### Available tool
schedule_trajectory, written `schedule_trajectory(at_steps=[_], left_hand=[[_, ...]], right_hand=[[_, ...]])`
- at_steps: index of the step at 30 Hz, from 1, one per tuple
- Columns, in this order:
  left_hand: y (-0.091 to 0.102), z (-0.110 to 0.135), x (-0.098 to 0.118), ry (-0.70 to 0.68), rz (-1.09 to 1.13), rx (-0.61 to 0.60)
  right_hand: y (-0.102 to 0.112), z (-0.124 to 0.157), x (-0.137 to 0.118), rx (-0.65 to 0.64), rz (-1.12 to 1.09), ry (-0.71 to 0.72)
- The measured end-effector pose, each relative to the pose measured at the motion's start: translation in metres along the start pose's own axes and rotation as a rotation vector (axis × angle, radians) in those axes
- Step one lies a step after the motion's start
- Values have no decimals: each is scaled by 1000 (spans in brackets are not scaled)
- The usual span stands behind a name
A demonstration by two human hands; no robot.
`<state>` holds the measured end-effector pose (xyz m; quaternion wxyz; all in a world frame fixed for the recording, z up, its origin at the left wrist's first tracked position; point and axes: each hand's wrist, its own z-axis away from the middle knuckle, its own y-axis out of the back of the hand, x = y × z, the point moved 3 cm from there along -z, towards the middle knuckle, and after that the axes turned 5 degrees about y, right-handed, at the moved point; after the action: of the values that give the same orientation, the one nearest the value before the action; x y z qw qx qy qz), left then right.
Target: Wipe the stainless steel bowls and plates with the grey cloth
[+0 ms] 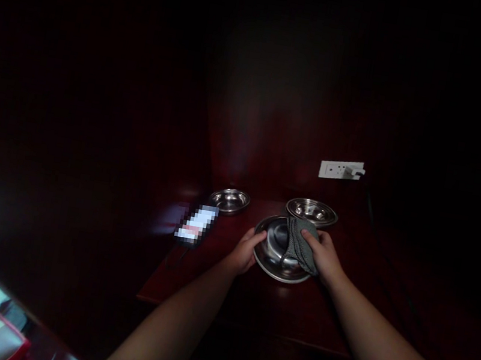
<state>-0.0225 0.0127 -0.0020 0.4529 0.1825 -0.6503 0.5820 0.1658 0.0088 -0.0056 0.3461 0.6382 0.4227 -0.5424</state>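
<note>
The left hand [245, 252] grips the left edge of a steel bowl [271, 259]; the right hand [324, 254] clasps a grey cloth [300, 245] against its right side, over the tabletop [198, 277]. The bowl could slip if the left hold loosened under the cloth's push, smooth metal probably giving little grip. It looks round, shiny and tilted. Left of it lies a lit phone [197, 225]; beyond it are a small dish [230, 201], leftward, a wider dish [311, 211], rightward, and a wall socket [337, 170].

a single head-worn camera looks forward and down at the nearby table [184, 271].
</note>
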Motion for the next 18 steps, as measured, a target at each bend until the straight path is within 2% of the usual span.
schedule_trajectory(at_steps=[6, 10, 18], left_hand=[[-5, 4, 2, -44, 0, -34], [-1, 3, 0, -14, -7, -37], [11, -8, 0, 24, -25, -54]], right_hand=[[1, -1, 2, 1, 5, 13], [0, -1, 1, 19, -32, -11], [10, -3, -7, 243, -172, 135]])
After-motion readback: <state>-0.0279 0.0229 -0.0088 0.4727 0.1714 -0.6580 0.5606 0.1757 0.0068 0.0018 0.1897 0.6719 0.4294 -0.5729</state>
